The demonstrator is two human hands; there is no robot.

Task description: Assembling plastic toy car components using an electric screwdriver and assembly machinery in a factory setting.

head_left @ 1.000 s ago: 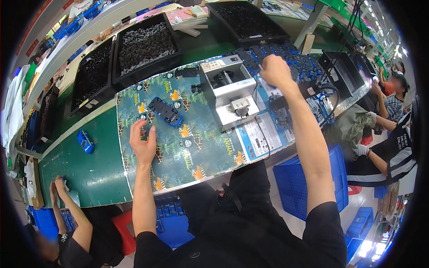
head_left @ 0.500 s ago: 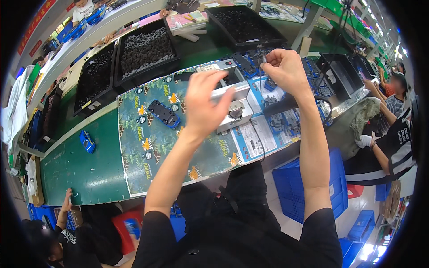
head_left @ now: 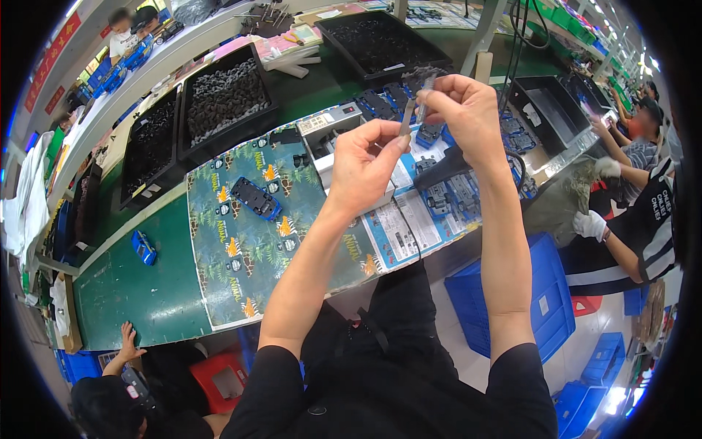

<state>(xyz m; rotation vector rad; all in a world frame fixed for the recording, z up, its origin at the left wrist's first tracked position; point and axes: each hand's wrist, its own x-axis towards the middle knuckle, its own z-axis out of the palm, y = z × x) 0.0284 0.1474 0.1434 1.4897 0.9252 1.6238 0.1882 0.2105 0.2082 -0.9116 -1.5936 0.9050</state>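
My left hand (head_left: 365,162) pinches a thin flat grey strip (head_left: 407,117) between thumb and fingers, and the strip points up and away from me. Close beside it, my right hand (head_left: 468,117) is closed on a slim, pale grey piece whose kind I cannot make out. Both hands hover over a silver metal fixture (head_left: 319,156), partly hidden by my left hand. On the patterned mat to its left lies a blue and black toy car chassis (head_left: 256,198). Several more such car parts (head_left: 451,199) stand to the right, below my right hand.
Black bins of small parts (head_left: 227,102) line the far side, with another large bin (head_left: 384,45) further right. A blue toy car (head_left: 144,247) sits on the green table at left. Blue crates (head_left: 512,300) stand at lower right. Co-workers sit at both sides.
My left hand, open and blurred above the fixture before, has moved right and now pinches the grey strip beside my right hand. My right hand stays raised, its fingers closed.
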